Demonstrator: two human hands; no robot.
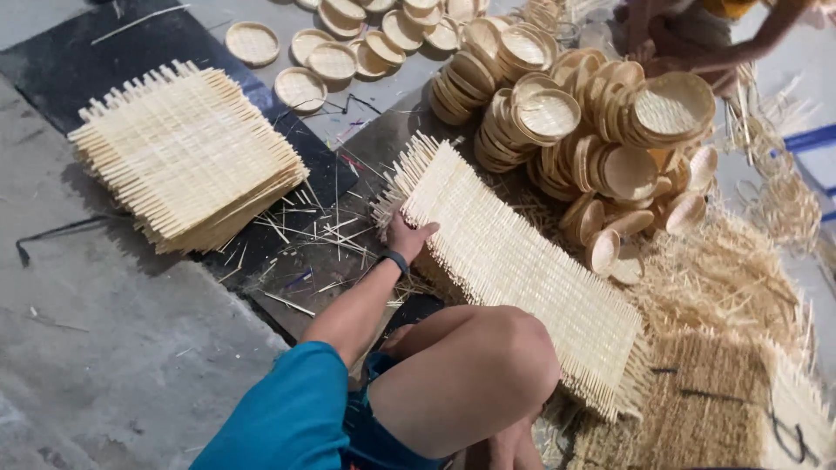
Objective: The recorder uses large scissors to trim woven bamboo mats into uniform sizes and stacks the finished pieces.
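My left hand (pixel 407 237), with a dark band on its wrist, reaches forward from a blue sleeve. Its fingers curl over the near left end of a long row of pale woven bamboo mats (pixel 531 270) stacked on edge. The row runs from the hand diagonally down to the right, past my bare knee (pixel 475 365). Loose bamboo splints (pixel 318 231) lie scattered just left of the hand. My right hand is not visible.
A flat pile of square woven mats (pixel 187 152) lies on a dark sheet at the left. Heaps of round woven trays (pixel 592 122) fill the top centre and right. Another person's arm (pixel 697 48) works at the top right. Bamboo shavings (pixel 723 287) cover the right.
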